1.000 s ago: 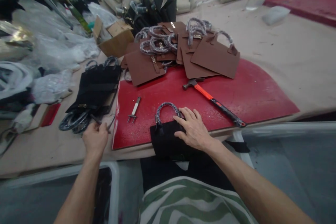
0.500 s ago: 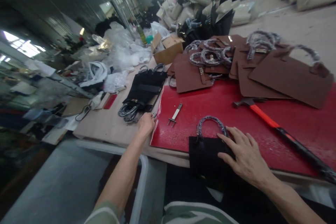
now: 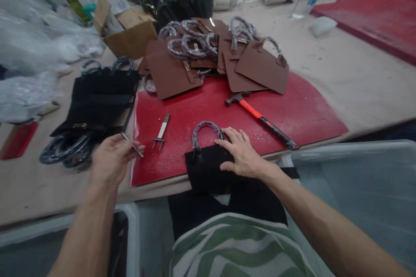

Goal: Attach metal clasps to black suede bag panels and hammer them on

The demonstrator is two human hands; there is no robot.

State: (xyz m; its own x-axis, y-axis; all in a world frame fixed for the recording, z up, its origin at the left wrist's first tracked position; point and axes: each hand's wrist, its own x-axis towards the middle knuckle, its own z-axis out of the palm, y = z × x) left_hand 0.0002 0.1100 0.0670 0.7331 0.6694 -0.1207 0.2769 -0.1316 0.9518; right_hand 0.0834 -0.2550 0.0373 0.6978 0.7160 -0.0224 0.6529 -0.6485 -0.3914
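Metal rod (image 3: 133, 145) now shows more fully in left hand (image 3: 110, 158).

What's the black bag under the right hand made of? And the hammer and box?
Black bag: maybe fabric or imitation leather, matte black without shine.
Hammer: probably metal head, dull grey; smooth orange and black shaft, plastic or rubber perhaps.
Box: likely cardboard, matte brown with open flaps.

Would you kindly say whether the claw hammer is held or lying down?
Lying down: the claw hammer rests on the red board; the right hand touches a black bag panel, the left hand holds a metallic piece.
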